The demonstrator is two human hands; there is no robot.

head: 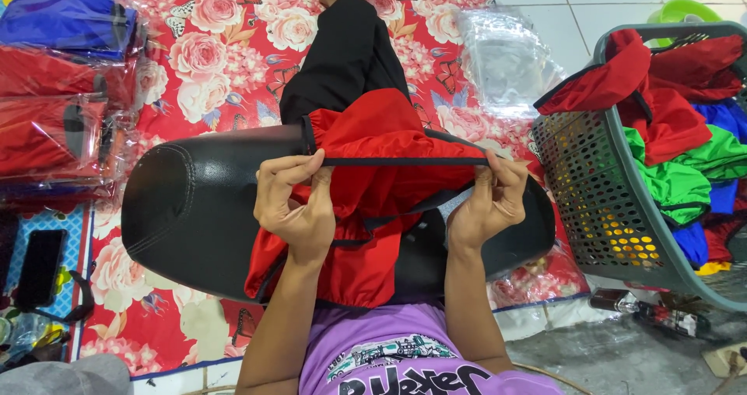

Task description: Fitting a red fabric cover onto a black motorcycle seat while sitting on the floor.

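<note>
A red fabric cover with black elastic trim (366,142) is stretched between my two hands over a black padded seat (187,208) lying across my lap. My left hand (294,204) grips the trim on the left side, fingers curled over the edge. My right hand (492,200) pinches the trim on the right. The black band runs taut between them. Loose red fabric bunches below my hands against my purple shirt. My leg in black trousers (342,52) extends ahead under the seat.
A grey perforated basket (591,200) at the right holds red, green and blue fabric pieces. Bagged red and blue items (54,91) are stacked at the left. Clear plastic bags (506,56) lie on the floral mat (218,68). A phone (39,266) rests at lower left.
</note>
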